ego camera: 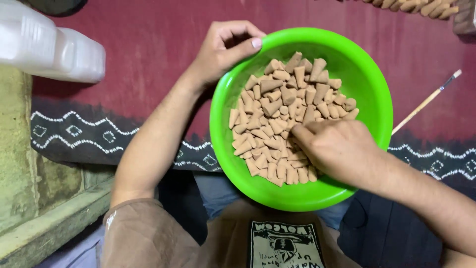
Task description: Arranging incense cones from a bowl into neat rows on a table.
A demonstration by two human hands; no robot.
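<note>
A bright green plastic bowl (369,89) sits in front of me on a dark red cloth, filled with several tan cone-shaped pieces (277,104). My left hand (223,47) grips the bowl's far left rim, thumb over the edge. My right hand (337,149) reaches into the bowl from the right, fingers curled down among the cones at the lower right of the pile. Whether its fingers hold a cone is hidden by the hand itself.
A white plastic jug (49,44) lies at the top left. A thin wooden paintbrush (426,101) rests on the red patterned cloth (148,44) to the right of the bowl. More tan cones (416,6) line the top right edge. A greenish ledge (29,173) is at left.
</note>
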